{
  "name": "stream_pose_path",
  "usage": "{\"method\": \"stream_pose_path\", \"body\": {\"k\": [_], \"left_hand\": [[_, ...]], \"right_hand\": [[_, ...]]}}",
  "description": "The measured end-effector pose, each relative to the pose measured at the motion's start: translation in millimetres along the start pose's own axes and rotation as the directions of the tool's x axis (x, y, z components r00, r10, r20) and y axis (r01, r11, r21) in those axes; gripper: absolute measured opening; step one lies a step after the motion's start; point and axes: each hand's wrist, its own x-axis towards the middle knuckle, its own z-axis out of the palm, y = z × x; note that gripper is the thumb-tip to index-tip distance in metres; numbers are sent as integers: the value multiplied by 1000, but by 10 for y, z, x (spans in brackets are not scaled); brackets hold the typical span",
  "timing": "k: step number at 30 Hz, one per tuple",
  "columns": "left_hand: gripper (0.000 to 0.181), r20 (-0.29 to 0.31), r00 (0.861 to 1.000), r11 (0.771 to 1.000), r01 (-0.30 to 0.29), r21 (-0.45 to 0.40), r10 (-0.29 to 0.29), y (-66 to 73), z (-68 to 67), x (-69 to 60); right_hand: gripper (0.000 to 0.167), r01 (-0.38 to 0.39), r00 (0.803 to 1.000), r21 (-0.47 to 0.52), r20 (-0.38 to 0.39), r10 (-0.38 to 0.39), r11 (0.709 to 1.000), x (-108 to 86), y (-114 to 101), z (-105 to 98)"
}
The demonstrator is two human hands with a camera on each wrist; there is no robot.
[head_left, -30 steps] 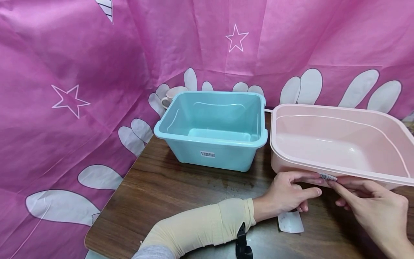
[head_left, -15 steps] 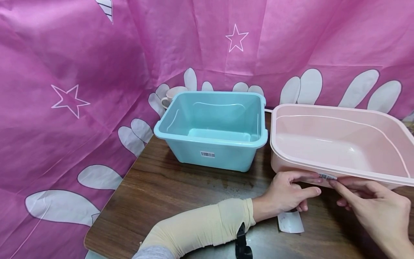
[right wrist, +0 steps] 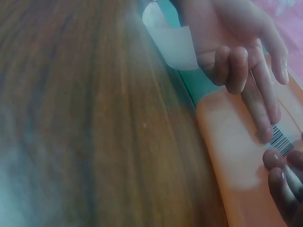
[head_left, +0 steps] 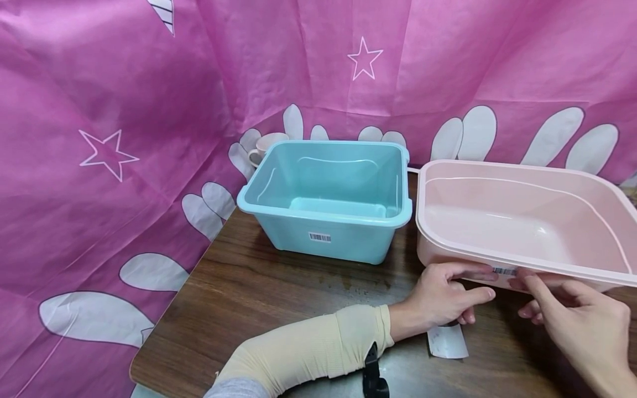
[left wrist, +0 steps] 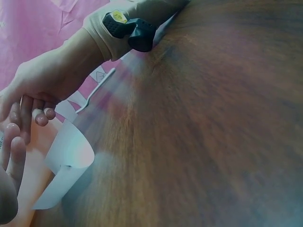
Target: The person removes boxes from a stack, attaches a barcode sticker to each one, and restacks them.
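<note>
A pink basin (head_left: 502, 221) stands on the right of the table, with a barcode label (head_left: 505, 271) on its front wall under the rim. My left hand (head_left: 450, 296) has its index and middle fingers stretched against the wall at the label's left end; its other fingers bend loosely. At the label's right end, my right hand (head_left: 579, 318) rests its fingertips on the label and wall, pinching nothing that I can see. The right wrist view shows the label (right wrist: 281, 141) lying flat between both hands' fingertips. A curled white paper piece (left wrist: 71, 149) lies below my left hand.
To the left stands a turquoise bin (head_left: 328, 237) with its own barcode label (head_left: 319, 237). Behind it is a white mug (head_left: 269, 141). A pink curtain (head_left: 318, 66) hangs at the back, and the wooden table's (head_left: 199, 326) left edge shows. Small wet spots (head_left: 358, 287) mark the wood.
The label's right end was lifted between my right thumb and finger; now it lies flat and that hand's fingertips rest on it. My left hand has hardly moved.
</note>
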Motion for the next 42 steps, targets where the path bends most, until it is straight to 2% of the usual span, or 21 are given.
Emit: {"method": "stream_pose_path", "body": {"k": [5,13,18,25,30,35,42], "left_hand": [[31,-6,1000,1000,0,7,0,-9,-7,-5],[29,-13,1000,1000,2,30,-2,-16,-10,-4],[30,-4,1000,999,-23,25,23,-6,-20,-6],[30,14,999,999,-42,29,42,15,-33,-9],[29,23,999,999,-50,22,49,21,-37,-14],[29,27,998,998,-56,27,55,27,-46,-18],[29,37,997,998,-62,24,61,37,-57,-18]], "right_hand": [[18,33,999,78,25,-35,996,-14,19,-11],[16,185,974,168,100,-204,968,-19,-41,-33],[16,185,976,203,73,-204,961,-13,45,-15],[16,142,986,157,68,-154,977,-9,43,-12],[17,121,989,160,66,-133,980,-5,52,-19],[20,128,987,165,77,-142,978,-4,70,-23],[16,152,981,100,103,-162,983,-10,30,-29]]}}
